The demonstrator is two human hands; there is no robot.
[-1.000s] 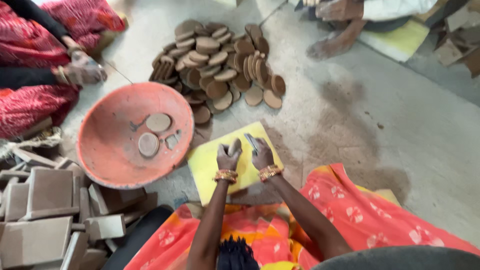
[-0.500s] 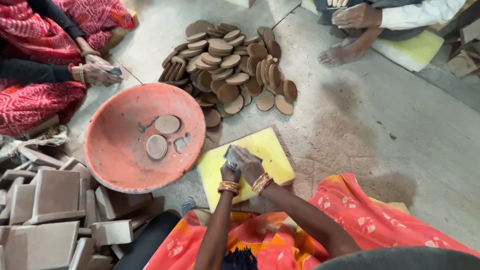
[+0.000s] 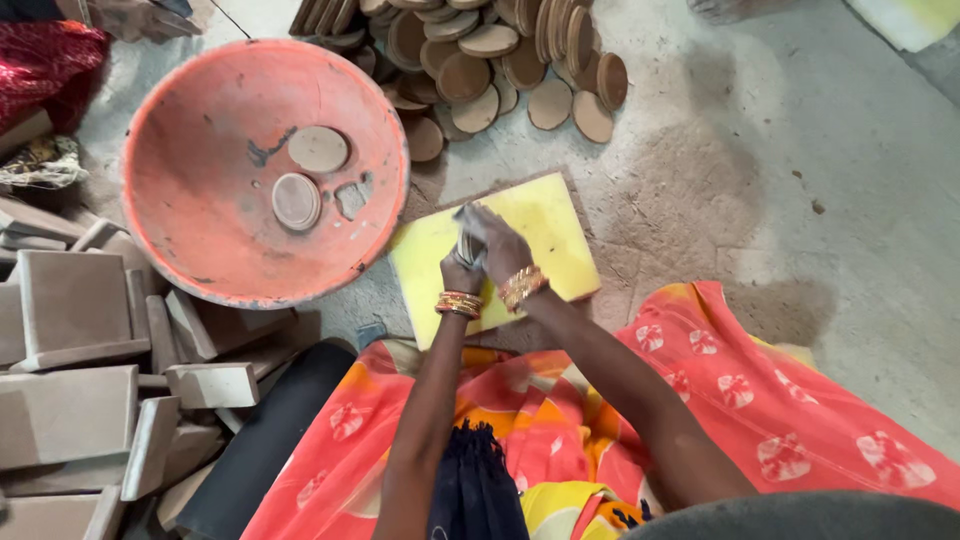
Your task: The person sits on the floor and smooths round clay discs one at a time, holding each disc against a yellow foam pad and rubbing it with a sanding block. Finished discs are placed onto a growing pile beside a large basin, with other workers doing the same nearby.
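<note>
My left hand (image 3: 462,268) and my right hand (image 3: 497,243) are pressed together over a yellow board (image 3: 545,225) on the floor in front of my lap. Between them they grip a small grey flat piece (image 3: 468,240), mostly hidden by the fingers. Both wrists carry gold and red bangles. To the left of the board stands a large orange bowl (image 3: 200,250) with two clay discs (image 3: 318,149) and a small fragment inside.
A heap of brown clay discs (image 3: 480,60) lies beyond the board. Grey rectangular blocks (image 3: 75,300) are stacked at the left. Another person's red clothing (image 3: 45,60) shows at the top left. Bare concrete floor (image 3: 800,200) extends to the right.
My hands were flat and apart on the yellow board; they have come together and lifted a small grey piece. The view has moved closer and downward.
</note>
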